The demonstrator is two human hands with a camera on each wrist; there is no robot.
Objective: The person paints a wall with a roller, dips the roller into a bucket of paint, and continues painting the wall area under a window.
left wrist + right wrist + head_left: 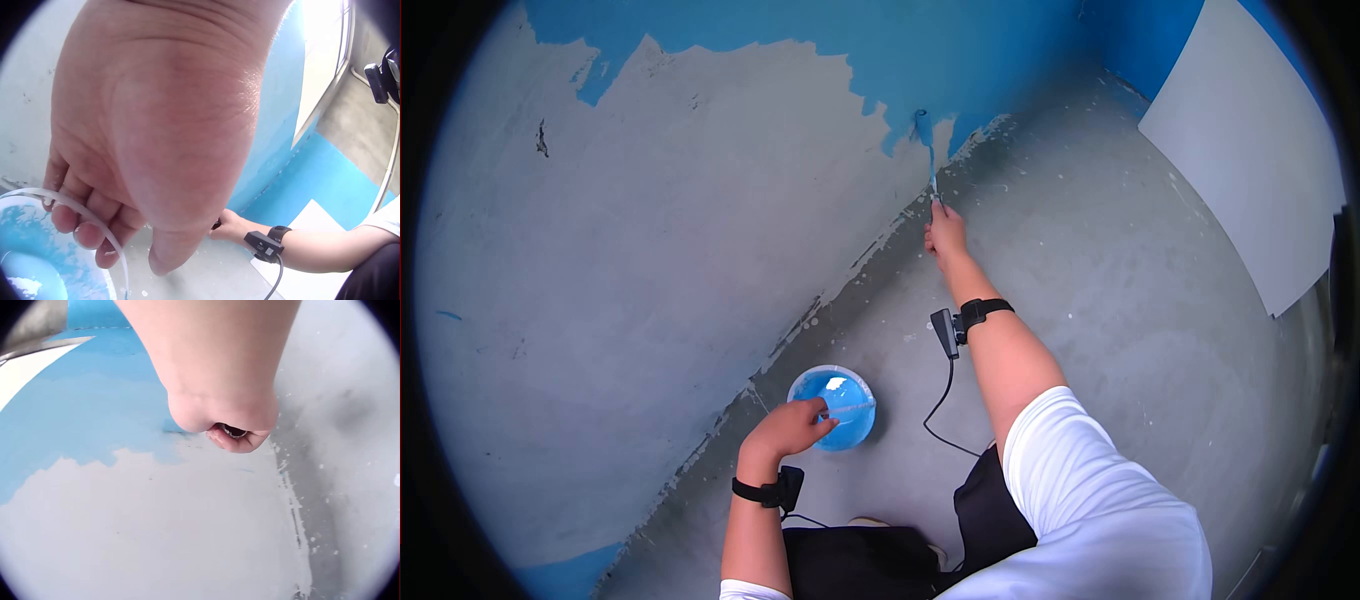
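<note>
My right hand point(946, 235) grips the handle of a paint roller point(924, 128), whose blue-coated head is against the low part of the wall near the floor. In the right wrist view the fingers point(240, 445) curl round the dark handle end, and the roller head is hidden behind the hand. My left hand point(792, 428) is over a white bucket point(796, 386) of blue paint point(852, 428). In the left wrist view its fingers are hooked at the bucket's thin white handle point(94, 219), which crosses close to the fingertips.
The wall point(650, 200) is blue along its upper part and bare greyish white below, with a ragged paint edge. Grey, paint-spotted floor point(1100, 280) meets it. A large white sheet point(1250, 140) stands at the right. Cables hang from both wrist cameras.
</note>
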